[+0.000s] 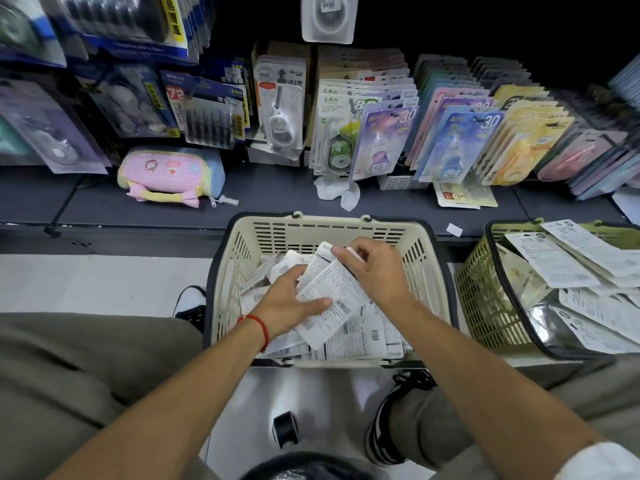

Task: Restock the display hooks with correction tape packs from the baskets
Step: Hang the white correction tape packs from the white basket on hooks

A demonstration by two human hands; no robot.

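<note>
A shopping basket (332, 233) sits at the centre of the frame, filled with correction tape packs (346, 337), with both hands inside it: the left hand (289, 303) at its middle, the right hand (375, 271) just to the right. A second basket (485, 292) of packs stands at the right edge. Behind both, across the upper frame, runs a shelf (270, 199) with a pencil case (169, 173) at left and rows of hanging packs (415, 133) to the right.

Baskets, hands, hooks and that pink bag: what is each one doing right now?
Cream basket: on floor, holding packs.
Green basket: heaped with packs.
Left hand: gripping white packs.
Right hand: pinching their top.
Display hooks: hung with packs.
Pink bag: lying on shelf.
</note>
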